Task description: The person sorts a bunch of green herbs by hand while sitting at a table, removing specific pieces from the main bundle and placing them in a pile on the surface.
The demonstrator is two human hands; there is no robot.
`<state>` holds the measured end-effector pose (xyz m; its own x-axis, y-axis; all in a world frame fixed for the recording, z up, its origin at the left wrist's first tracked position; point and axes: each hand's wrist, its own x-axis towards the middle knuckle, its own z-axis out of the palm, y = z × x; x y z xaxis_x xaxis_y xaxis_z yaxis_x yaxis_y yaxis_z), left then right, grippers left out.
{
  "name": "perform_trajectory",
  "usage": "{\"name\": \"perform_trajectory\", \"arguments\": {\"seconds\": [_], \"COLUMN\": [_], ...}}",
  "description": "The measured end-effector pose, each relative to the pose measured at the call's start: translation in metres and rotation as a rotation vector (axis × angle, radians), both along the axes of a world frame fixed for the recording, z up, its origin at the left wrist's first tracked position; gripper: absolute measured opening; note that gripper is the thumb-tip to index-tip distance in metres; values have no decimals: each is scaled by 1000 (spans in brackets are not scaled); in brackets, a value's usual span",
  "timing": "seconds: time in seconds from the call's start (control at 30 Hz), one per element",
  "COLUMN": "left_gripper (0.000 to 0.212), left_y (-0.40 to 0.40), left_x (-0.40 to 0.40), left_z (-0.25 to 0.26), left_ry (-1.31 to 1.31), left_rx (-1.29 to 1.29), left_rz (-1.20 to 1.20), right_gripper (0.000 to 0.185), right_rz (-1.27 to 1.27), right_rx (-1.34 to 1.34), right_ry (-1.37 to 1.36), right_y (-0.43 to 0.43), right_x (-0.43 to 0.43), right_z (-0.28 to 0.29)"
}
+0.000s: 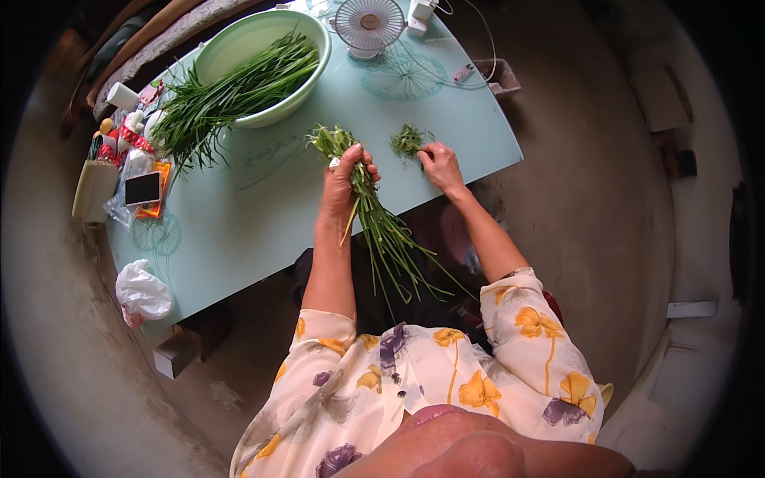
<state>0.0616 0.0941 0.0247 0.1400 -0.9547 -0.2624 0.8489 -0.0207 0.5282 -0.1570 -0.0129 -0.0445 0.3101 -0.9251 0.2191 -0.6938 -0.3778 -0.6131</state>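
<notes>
My left hand (pixel 345 182) is closed around a bunch of garlic chives (pixel 382 224). Their pale cut ends (pixel 331 138) point away from me over the table, and the green leaves hang past its near edge towards my lap. A small white piece (pixel 334 162) shows by my left fingers. To the right, my right hand (pixel 441 164) touches the edge of a small heap of green trimmings (pixel 407 141), thumb and fingers drawn together; whether a scrap is between them is hidden. More chives (pixel 257 77) lie in a pale green basin (pixel 320 36), their tips spilling over its left rim.
A small fan (pixel 369 23) stands at the back, its cable looping right past a pink-handled snipper (pixel 463 72). Along the glass-topped table's (pixel 269 197) left side are a phone (pixel 143 189), packets, a white cup (pixel 123 96) and a crumpled plastic bag (pixel 143 291). Another person's legs (pixel 128 48) show at upper left.
</notes>
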Motion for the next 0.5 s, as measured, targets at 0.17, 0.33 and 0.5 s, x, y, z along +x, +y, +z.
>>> {"name": "perform_trajectory", "arguments": {"seconds": [0.17, 0.33, 0.5], "left_gripper": [21, 21, 25], "left_y": [-4, -11, -20], "left_x": [-4, -24, -43], "left_z": [-7, -13, -20], "left_ry": [-11, -7, 3], "left_rx": [54, 89, 93], "left_rz": [-12, -51, -45], "right_gripper": [24, 23, 20], "right_rz": [-55, -14, -52], "right_rx": [595, 668, 714], "right_ry": [-448, -554, -491], "right_y": [-17, -23, -23], "right_x": [-8, -14, -20], "right_z": [27, 51, 59]}}
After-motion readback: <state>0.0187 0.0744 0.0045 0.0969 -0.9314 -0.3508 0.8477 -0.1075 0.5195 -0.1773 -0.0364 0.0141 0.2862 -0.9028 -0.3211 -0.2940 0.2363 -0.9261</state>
